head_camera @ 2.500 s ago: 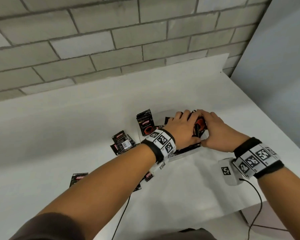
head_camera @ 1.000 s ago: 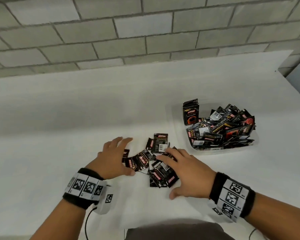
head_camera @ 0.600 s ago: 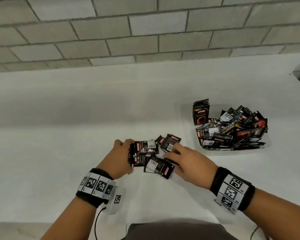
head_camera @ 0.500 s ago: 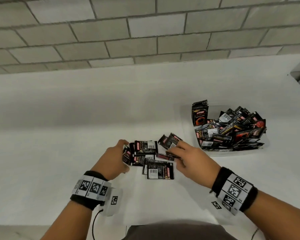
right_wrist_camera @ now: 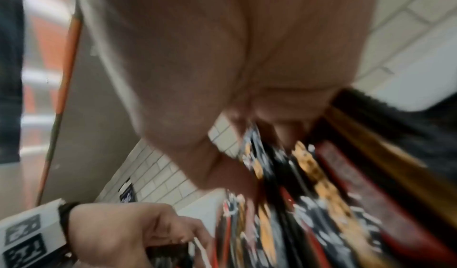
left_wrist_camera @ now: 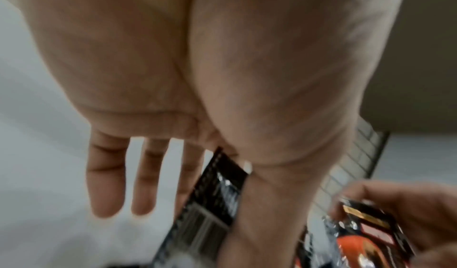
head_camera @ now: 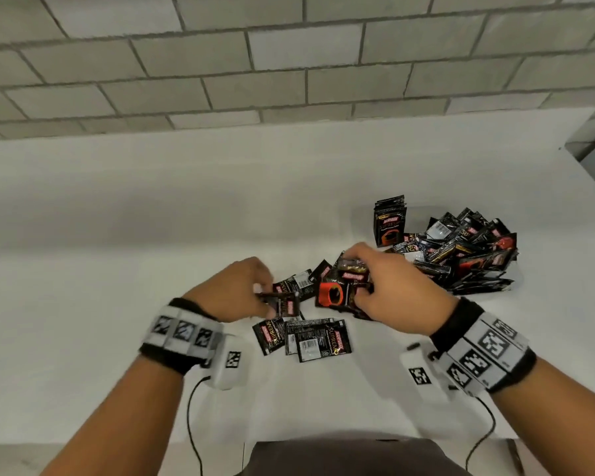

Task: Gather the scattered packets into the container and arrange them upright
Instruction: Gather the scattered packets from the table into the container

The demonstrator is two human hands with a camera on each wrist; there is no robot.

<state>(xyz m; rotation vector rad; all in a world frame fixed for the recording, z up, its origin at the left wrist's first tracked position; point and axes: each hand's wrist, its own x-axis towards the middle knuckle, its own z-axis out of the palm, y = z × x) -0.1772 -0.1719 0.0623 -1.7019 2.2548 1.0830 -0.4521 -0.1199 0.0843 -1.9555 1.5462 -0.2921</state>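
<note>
On the white surface, both hands work over a small cluster of dark packets just left of the container, a clear low tub whose wall barely shows. The right hand is curled around a fanned bunch of packets, one with a red-orange front facing up; the right wrist view shows the same bunch pressed under the thumb, though blurred. The left hand pinches a single dark packet between thumb and forefinger, and in the left wrist view that packet sits against the thumb while the other fingers hang straight and loose. Just in front of the hands, nearer the person, three loose packets lie flat and overlapping on the surface, their barcodes and lettering face up. The container holds a jumbled heap of packets, mostly tilted or lying at angles, with a small stack standing upright at its left end. Both wrists carry bands with black-and-white markers. A grey block wall stands behind the surface.
</note>
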